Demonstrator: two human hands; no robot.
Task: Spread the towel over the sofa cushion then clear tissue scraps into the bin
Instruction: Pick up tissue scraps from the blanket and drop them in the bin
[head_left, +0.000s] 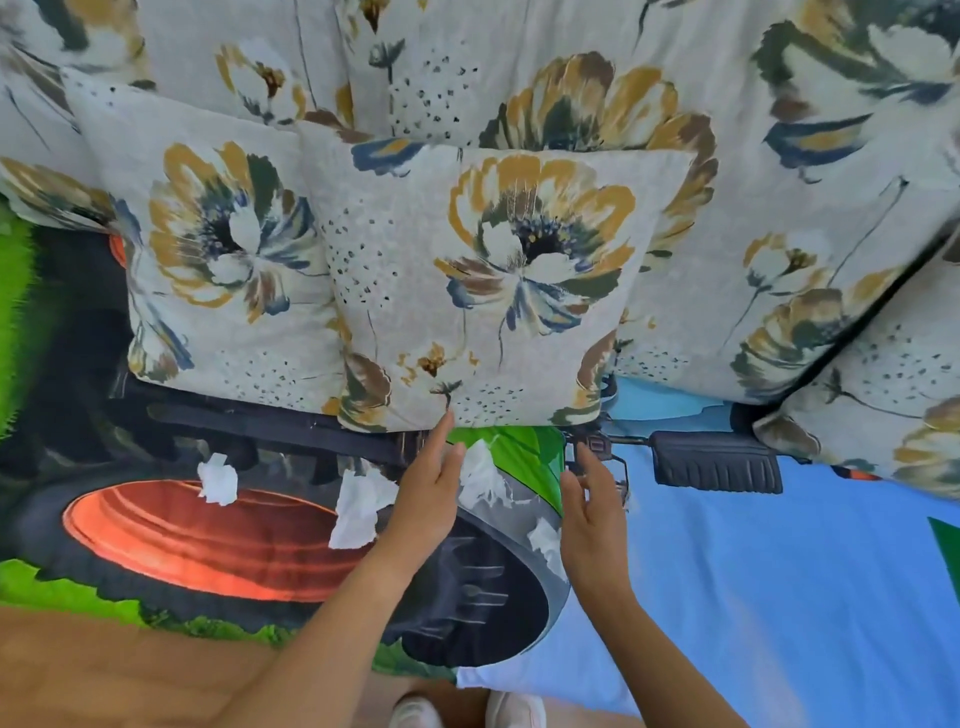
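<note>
A towel (779, 571) printed with a tractor in blue, green, black and orange lies spread flat over the sofa seat. Several crumpled white tissue scraps lie on it: one at the left (218, 478), a larger one (358, 501) beside my left wrist, one (483, 475) between my hands, and a small one (545, 540) by my right hand. My left hand (428, 483) reaches forward with straight fingers, its fingertip near the lower edge of the middle cushion (488, 291). My right hand (595, 514) hovers with loosely extended fingers and holds nothing.
Two floral throw cushions, the second (218, 260) to the left, lean against the floral sofa back (753, 182). Another floral cushion (883, 405) stands at the right. A strip of wooden floor (104, 670) and my shoes (467, 712) show at the bottom. No bin is in view.
</note>
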